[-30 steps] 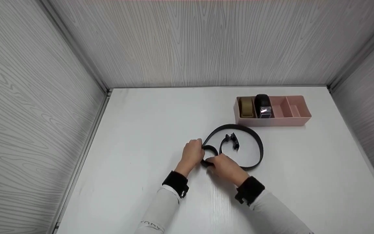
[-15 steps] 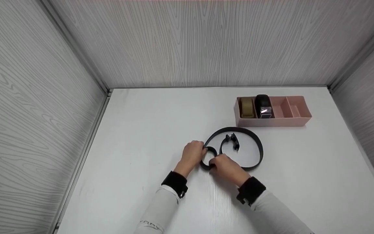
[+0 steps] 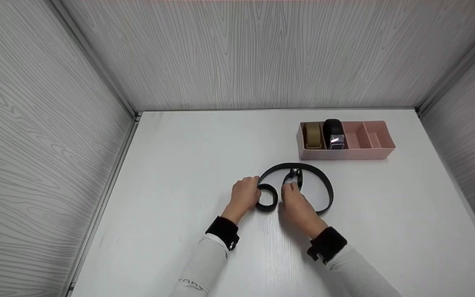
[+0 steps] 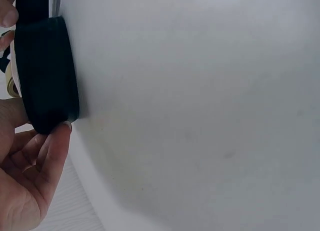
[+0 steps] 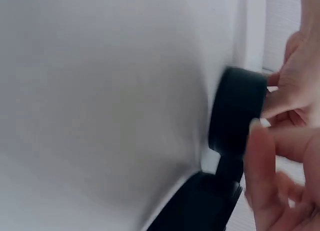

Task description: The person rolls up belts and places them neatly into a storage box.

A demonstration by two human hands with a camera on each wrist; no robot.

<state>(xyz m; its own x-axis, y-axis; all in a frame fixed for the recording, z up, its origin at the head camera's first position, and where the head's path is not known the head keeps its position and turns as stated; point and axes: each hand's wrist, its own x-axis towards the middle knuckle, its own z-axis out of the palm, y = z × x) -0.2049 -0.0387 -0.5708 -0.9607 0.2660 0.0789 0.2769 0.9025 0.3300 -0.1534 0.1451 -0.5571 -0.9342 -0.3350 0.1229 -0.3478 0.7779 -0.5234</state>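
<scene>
A black belt (image 3: 323,175) lies on the table in a wide loop, standing on its edge. Its left end is wound into a small round coil (image 3: 266,208), and its buckle (image 3: 299,178) is inside the wide loop. My left hand (image 3: 244,194) holds the coil's left side; the left wrist view shows thumb and fingers gripping the band (image 4: 47,81). My right hand (image 3: 299,208) is just right of the coil, fingertips overlapping the strap below the buckle. In the right wrist view, its thumb and finger are close together beside the belt; I cannot tell whether they pinch it.
Behind the belt stands a pink divided box (image 3: 346,154). Its two left compartments hold a rolled tan belt (image 3: 313,136) and a rolled black belt (image 3: 333,128) with a silver buckle. Wood-grain panels (image 3: 237,53) enclose the white table (image 3: 179,156) at the back and sides.
My right hand has left the coil's lower edge and moved right and up to the strap near the buckle. The coil looks rounder. My left hand has stayed at the coil.
</scene>
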